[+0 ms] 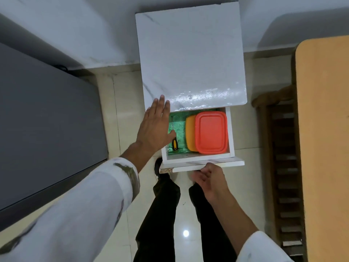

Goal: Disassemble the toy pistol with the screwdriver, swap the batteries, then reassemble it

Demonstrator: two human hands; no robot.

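Just beside the thumb of our left hand (153,127), whose fingers are straight and spread, the screwdriver (174,143) lies untouched in the open drawer (198,160). Our right hand (209,179) curls at the drawer front; grip unclear. No toy pistol shows, so we judge every step remains ahead.

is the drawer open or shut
Open: the drawer is pulled out past the cabinet top, its screwdriver and red container in view.

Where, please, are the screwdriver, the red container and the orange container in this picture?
screwdriver (174,144): head view, on its black-and-yellow handle.
red container (211,132): head view, middle of its lid.
orange container (189,133): head view, its exposed left strip.
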